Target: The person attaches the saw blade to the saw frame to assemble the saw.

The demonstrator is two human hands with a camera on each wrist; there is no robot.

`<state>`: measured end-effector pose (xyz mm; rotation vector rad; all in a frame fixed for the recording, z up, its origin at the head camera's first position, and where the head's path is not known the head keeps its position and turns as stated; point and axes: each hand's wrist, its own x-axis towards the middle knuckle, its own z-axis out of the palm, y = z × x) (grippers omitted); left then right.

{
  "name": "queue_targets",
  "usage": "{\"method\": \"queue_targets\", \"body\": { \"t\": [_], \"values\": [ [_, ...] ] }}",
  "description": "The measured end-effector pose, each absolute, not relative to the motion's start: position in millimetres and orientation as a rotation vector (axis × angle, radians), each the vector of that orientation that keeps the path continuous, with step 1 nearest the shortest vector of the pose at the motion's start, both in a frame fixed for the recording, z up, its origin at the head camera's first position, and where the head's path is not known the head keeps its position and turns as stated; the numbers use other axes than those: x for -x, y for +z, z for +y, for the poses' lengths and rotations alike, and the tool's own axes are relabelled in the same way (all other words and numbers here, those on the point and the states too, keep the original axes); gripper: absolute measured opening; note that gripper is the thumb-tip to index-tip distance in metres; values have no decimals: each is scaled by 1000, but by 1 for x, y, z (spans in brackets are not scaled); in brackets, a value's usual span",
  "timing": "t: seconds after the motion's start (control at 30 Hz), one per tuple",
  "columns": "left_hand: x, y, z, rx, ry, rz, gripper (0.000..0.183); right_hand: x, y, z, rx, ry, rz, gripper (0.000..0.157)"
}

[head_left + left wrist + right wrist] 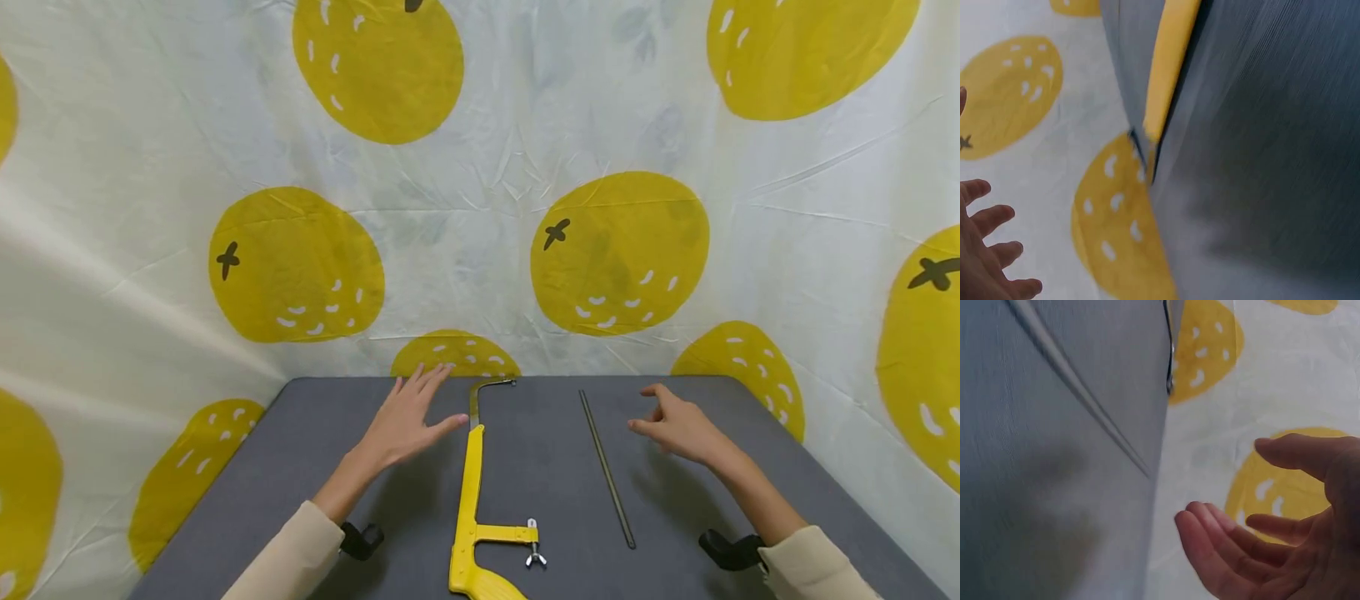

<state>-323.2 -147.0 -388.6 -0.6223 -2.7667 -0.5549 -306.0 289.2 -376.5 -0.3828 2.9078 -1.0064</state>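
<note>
A yellow hacksaw frame lies on the grey table, its handle toward me and its bare metal arm hooking right at the far end. No blade spans it. A wing nut sits on its short crossbar. To the right lies a thin, dull hacksaw blade, slanting away from me. My left hand hovers just left of the frame with fingers spread, thumb tip near the metal arm. Over the table right of the blade, my right hand hangs with loosely bent fingers and holds nothing.
The grey table ends at a white cloth backdrop printed with yellow fruit, which also rises along both sides. Dark wrist cameras are strapped below both hands, and their shadows fall on the tabletop.
</note>
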Motion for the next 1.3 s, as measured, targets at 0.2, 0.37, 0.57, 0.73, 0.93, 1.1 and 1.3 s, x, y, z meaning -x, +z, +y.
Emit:
{"method": "queue_targets", "body": {
  "t": [0.2,0.37,0.57,0.73,0.93,1.1,1.3],
  "values": [
    [301,-415,-126,743,-683,-2791,89,303,-407,274,263,-1083,2792,73],
    [289,-429,-110,834,-789,-2888,84,305,-419,262,171,-1087,2745,74],
    [285,-443,-90,1010,-797,-2945,79,309,-428,248,81,-1027,2799,76],
    [288,-444,-79,1149,-668,-3040,65,312,-432,239,19,-950,2833,74],
    [287,-441,-66,1372,-591,-3125,35,314,-435,237,0,-878,2839,65],
    [286,-440,-61,1479,-547,-3174,23,315,-437,237,22,-897,2833,60],
    [285,-437,-61,1502,-480,-3157,20,316,-437,237,58,-938,2817,58]
  ]
}}
